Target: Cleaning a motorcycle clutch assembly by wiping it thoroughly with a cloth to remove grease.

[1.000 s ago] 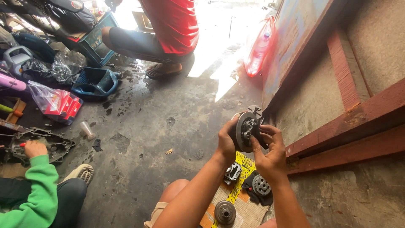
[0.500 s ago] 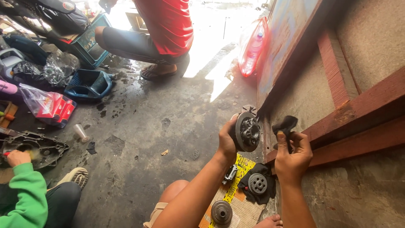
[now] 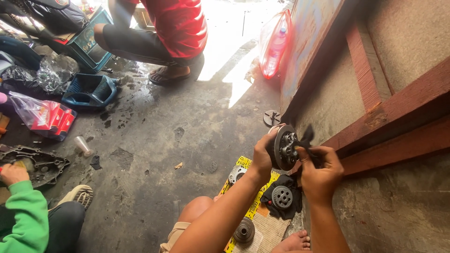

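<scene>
Left hand [image 3: 261, 157] wrapped shut around the rim of a round dark grey metal clutch assembly [image 3: 283, 147], held upright in the air above the yellow-edged cardboard sheet [image 3: 262, 220] on the concrete floor [image 3: 154, 154], just beside the red-painted wall beam [image 3: 398, 122]. Right hand [image 3: 320, 171] closed, fingers [image 3: 314, 152] pinching a small black rag [image 3: 307, 138] pressed against the assembly's face. Below, on the cardboard's far edge, a toothed grey gear [image 3: 281, 197] resting on a black cloth [image 3: 269, 201].
</scene>
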